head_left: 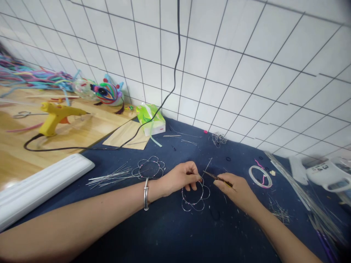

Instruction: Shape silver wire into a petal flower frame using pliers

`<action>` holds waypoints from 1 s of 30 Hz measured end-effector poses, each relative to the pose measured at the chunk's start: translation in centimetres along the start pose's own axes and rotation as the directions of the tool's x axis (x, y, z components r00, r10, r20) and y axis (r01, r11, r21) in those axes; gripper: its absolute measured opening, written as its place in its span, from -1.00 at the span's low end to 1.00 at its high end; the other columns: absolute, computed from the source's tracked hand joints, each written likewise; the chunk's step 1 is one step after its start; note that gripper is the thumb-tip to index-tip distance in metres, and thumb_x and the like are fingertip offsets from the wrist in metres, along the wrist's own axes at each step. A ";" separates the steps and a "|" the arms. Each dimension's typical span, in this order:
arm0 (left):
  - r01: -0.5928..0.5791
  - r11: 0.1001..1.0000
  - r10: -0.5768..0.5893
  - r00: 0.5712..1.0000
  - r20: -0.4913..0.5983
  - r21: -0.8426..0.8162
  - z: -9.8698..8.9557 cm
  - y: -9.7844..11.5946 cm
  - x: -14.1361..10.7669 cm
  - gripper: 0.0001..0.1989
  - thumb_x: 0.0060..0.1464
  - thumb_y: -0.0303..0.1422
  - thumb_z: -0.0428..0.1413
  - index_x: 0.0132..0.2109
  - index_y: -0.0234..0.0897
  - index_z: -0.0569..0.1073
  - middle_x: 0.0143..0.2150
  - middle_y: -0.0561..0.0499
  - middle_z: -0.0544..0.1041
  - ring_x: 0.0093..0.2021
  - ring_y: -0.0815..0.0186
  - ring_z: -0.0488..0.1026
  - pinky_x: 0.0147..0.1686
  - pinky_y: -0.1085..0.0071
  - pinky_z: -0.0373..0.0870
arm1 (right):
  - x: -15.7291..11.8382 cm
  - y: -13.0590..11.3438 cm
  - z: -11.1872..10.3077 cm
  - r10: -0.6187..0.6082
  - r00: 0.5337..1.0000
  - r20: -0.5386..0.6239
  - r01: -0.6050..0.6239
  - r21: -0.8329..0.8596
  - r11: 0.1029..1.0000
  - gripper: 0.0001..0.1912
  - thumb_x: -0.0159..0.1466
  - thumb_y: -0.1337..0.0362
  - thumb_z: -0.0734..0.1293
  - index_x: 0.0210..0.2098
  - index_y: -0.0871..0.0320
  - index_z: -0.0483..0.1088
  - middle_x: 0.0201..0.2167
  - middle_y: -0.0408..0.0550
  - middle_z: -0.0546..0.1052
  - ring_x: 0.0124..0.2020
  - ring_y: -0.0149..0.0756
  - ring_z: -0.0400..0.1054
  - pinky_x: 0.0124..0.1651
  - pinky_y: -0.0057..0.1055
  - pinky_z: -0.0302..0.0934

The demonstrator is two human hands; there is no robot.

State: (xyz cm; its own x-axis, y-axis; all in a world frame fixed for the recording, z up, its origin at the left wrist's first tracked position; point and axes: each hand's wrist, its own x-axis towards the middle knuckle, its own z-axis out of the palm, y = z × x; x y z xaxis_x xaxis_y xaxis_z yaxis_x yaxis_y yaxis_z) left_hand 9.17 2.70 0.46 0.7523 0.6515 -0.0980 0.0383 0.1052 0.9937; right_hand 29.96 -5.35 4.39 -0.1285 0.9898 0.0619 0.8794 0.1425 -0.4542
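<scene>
My left hand [182, 179] pinches the upper edge of a wire flower frame [192, 203], a ring with looped petals and small pink beads. My right hand [237, 190] is closed round pliers [219, 179], whose tips point up and left toward a short straight wire [208, 164]. The plier tips are just right of my left fingers; whether they touch the wire is unclear. A second wire flower [148, 169] lies left of my left hand, beside a bundle of straight wires [112, 177].
A yellow glue gun [55, 117] lies on the wooden surface at left, its black cord running up the wall. Also there: a tissue pack [155, 122], a white bar [46, 186], a tape roll [260, 177], tangled wire [218, 138] and a white mug [329, 173].
</scene>
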 end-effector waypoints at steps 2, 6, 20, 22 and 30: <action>-0.003 1.000 0.003 1.000 -0.002 -0.014 -0.1 0.0 0.0 -0.82 0.00 -0.29 0.09 -0.32 -0.31 0.29 -0.40 0.01 0.46 -0.47 0.42 0.42 -0.55 0.53 0.28 | 0.0 0.0 0.0 0.010 1.000 0.010 -0.010 0.011 1.000 -0.71 0.22 0.07 0.17 -0.29 0.07 0.43 -0.33 -0.12 0.50 -0.31 -0.33 0.37 -0.25 -0.41 0.21; 0.005 0.999 -0.004 1.000 0.012 -0.036 -0.1 0.1 0.0 -0.79 -0.03 -0.28 0.12 -0.34 -0.32 0.31 -0.47 0.04 0.44 -0.51 0.44 0.41 -0.54 0.53 0.27 | 0.0 0.1 0.0 0.008 1.000 0.011 -0.008 0.020 1.000 -0.72 0.22 0.07 0.18 -0.29 0.07 0.43 -0.33 -0.11 0.50 -0.30 -0.31 0.37 -0.24 -0.40 0.21; -0.032 0.991 0.019 0.995 -0.102 -0.127 -0.1 0.1 0.1 -0.82 -0.07 -0.35 0.15 -0.34 -0.30 0.29 -0.58 0.14 0.33 -0.62 0.50 0.30 -0.60 0.55 0.20 | -0.1 0.3 0.2 0.028 0.999 -0.040 -0.031 -0.071 0.997 -0.68 0.24 0.03 0.14 -0.27 0.08 0.39 -0.38 -0.10 0.44 -0.33 -0.31 0.31 -0.28 -0.40 0.16; -0.022 0.987 -0.002 0.989 -0.145 -0.159 -0.1 0.2 0.1 -0.82 -0.07 -0.35 0.15 -0.33 -0.29 0.29 -0.58 0.14 0.33 -0.62 0.50 0.30 -0.60 0.54 0.21 | -0.3 0.3 0.3 -0.002 0.997 -0.075 -0.007 -0.116 0.993 -0.69 0.24 0.04 0.14 -0.25 0.08 0.38 -0.37 -0.09 0.43 -0.31 -0.30 0.29 -0.26 -0.39 0.15; -0.008 0.982 -0.033 0.976 -0.215 -0.191 0.2 0.2 -0.1 -0.82 -0.08 -0.41 0.13 -0.27 -0.29 0.34 -0.40 0.05 0.42 -0.39 0.42 0.39 -0.48 0.53 0.26 | -1.1 -1.2 1.0 -0.197 0.976 -0.090 0.136 -0.456 0.880 -0.70 0.26 0.09 0.13 -0.33 0.12 0.38 -0.46 -0.06 0.37 -0.38 -0.28 0.18 -0.31 -0.37 0.06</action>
State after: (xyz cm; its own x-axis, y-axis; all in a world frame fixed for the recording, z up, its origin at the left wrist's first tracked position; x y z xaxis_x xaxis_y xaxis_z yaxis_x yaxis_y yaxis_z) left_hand 9.22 2.55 0.65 0.5915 0.7939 -0.1406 -0.0945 0.2414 0.9658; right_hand 28.55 -6.64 4.00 -0.2576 0.9384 0.2302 0.9651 0.2616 0.0136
